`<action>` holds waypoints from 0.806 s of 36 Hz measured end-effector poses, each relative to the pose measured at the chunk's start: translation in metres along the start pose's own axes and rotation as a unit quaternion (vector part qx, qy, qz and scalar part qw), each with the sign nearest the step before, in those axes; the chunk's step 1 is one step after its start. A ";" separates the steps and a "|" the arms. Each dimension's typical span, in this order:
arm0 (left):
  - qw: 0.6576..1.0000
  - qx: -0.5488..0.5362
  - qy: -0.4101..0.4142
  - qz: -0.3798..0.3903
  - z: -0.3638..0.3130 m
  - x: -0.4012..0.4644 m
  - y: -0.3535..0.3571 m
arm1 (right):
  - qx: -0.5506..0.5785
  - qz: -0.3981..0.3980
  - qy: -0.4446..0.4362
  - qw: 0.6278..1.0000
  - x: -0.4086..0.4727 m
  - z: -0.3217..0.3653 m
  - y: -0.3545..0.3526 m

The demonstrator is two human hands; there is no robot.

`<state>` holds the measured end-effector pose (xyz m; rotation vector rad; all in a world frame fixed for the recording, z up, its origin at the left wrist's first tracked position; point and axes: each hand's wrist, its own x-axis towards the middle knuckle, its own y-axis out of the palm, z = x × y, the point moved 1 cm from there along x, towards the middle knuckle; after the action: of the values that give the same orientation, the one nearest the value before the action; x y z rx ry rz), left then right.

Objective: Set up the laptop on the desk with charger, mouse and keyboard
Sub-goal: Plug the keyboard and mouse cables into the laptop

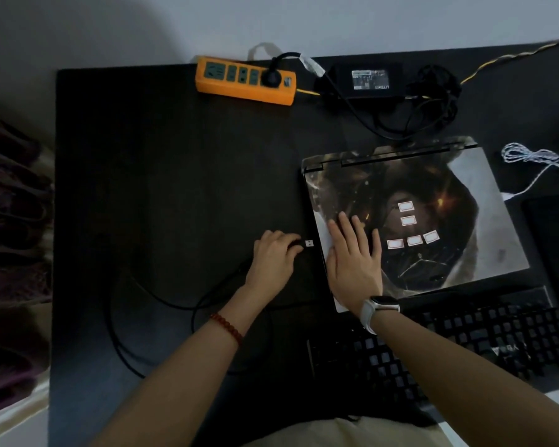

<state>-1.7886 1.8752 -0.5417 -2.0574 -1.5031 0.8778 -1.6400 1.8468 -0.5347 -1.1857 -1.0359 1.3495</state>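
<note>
A closed laptop point(433, 201) with a dark picture skin and white stickers lies on the black desk point(158, 162) at the right. My right hand point(354, 253) rests flat on its lid near the left edge. My left hand point(273, 256) pinches a USB plug point(309, 243) on a black cable point(162, 298), the metal tip just short of the laptop's left side. A black keyboard point(465, 343) lies in front of the laptop. The black charger brick point(368, 79) sits at the back, its cord plugged into an orange power strip point(244, 79).
A coiled black charger cord point(433, 101) lies behind the laptop. A white braided cable point(536, 162) and a dark flat item point(555, 246) sit at the far right. Dark fabric point(10, 240) lies left of the desk, and a pale wall stands behind.
</note>
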 end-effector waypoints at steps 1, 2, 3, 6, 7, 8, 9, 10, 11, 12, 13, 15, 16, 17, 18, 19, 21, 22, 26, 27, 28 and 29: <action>1.000 0.003 -0.001 -0.010 -0.001 0.000 0.001 | 0.002 -0.001 0.001 1.000 0.000 0.001 0.000; 1.000 0.007 0.004 -0.019 -0.002 -0.001 0.003 | 0.005 -0.002 0.001 1.000 0.000 0.001 0.000; 0.999 0.010 0.012 -0.029 -0.003 -0.002 0.006 | 0.006 -0.002 0.001 1.000 0.000 0.001 -0.001; 0.998 0.013 0.019 -0.056 -0.007 -0.006 0.011 | 0.008 -0.002 0.000 1.000 0.000 0.001 -0.002; 0.998 0.014 0.015 -0.063 -0.007 -0.006 0.012 | 0.009 -0.003 0.000 1.000 0.000 0.001 -0.002; 0.998 0.014 0.011 -0.068 -0.007 -0.006 0.013 | 0.008 -0.004 -0.001 1.000 0.000 0.002 -0.002; 0.997 0.012 0.007 -0.071 -0.006 -0.006 0.013 | 0.008 -0.004 -0.001 1.000 0.000 0.002 -0.002; 0.997 0.008 0.004 -0.073 -0.006 -0.006 0.014 | 0.007 -0.006 -0.002 1.000 0.000 0.001 -0.002; 0.997 0.005 0.002 -0.073 -0.006 -0.006 0.015 | 0.007 -0.007 -0.002 1.000 0.000 0.001 -0.002; 0.997 0.005 0.001 -0.073 -0.006 -0.006 0.015 | 0.007 -0.007 -0.003 1.000 -0.001 0.001 -0.001; 0.997 0.005 0.001 -0.074 -0.006 -0.006 0.016 | 0.007 -0.007 -0.002 1.000 0.000 0.001 -0.001; 0.997 0.003 -0.002 -0.076 -0.007 -0.006 0.016 | 0.004 -0.004 -0.003 1.000 0.000 0.000 0.000; 0.997 0.002 -0.004 -0.077 -0.007 -0.005 0.017 | 0.001 -0.004 -0.003 1.000 0.000 0.000 0.001; 0.997 0.001 -0.006 -0.080 -0.007 -0.005 0.017 | -0.001 -0.005 -0.003 1.000 0.001 0.000 0.001; 0.996 -0.001 -0.007 -0.084 -0.007 -0.005 0.018 | -0.001 -0.006 -0.003 1.000 0.001 0.000 0.001; 0.996 -0.003 -0.010 -0.087 -0.007 -0.005 0.018 | -0.001 -0.006 -0.002 1.000 0.001 -0.001 0.002; 0.995 -0.005 -0.014 -0.094 -0.007 -0.006 0.020 | 0.001 -0.007 -0.002 1.000 0.001 -0.001 0.002; 0.995 -0.005 -0.016 -0.099 -0.008 -0.007 0.021 | 0.001 -0.008 -0.002 1.000 0.000 -0.001 0.002; 0.994 -0.006 -0.025 -0.109 -0.011 -0.007 0.023 | 0.006 -0.006 -0.002 1.000 0.001 0.000 0.002; 0.994 -0.004 -0.024 -0.108 -0.012 -0.007 0.023 | 0.006 -0.006 -0.002 1.000 0.001 0.000 0.002; 0.994 -0.001 -0.022 -0.107 -0.012 -0.007 0.024 | 0.005 -0.007 -0.001 1.000 0.001 0.000 0.001; 0.994 0.002 -0.021 -0.106 -0.012 -0.008 0.024 | 0.004 -0.007 -0.001 1.000 0.001 0.000 0.001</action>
<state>-1.7653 1.8604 -0.5475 -1.8445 -1.7023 0.8452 -1.6401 1.8476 -0.5360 -1.1694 -1.0369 1.3427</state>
